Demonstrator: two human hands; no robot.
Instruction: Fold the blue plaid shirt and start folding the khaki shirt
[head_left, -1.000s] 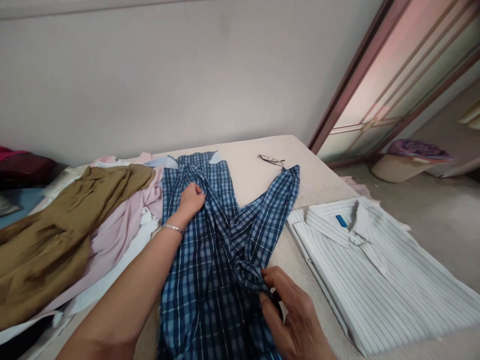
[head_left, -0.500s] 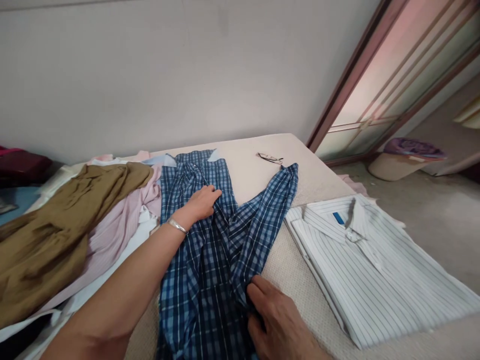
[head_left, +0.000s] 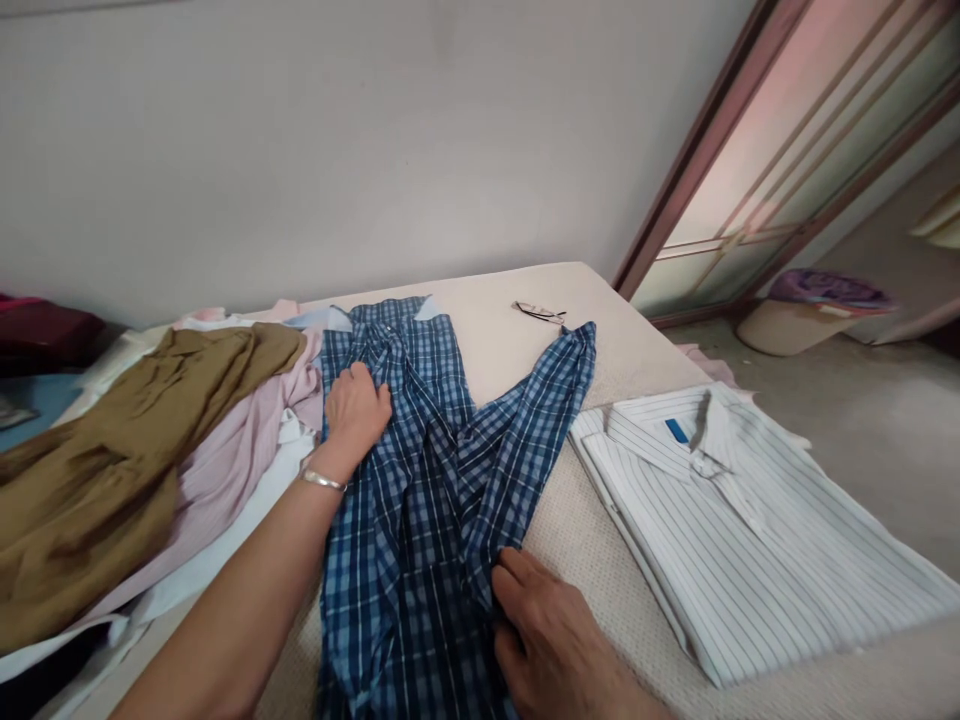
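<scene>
Blue plaid shirt [head_left: 427,480]: spread at frame centre.
Left hand [head_left: 356,405]: fingers flat, pressing it.
Right hand [head_left: 551,640]: fingers flat on its lower edge.

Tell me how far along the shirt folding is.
Done: the white striped shirt lies folded. In hand: the blue plaid shirt, left hand flat on it, right hand at its edge, sleeve spread out. Left: the heap of clothes.

Blue plaid shirt [head_left: 427,480] — white striped shirt [head_left: 750,530]
</scene>
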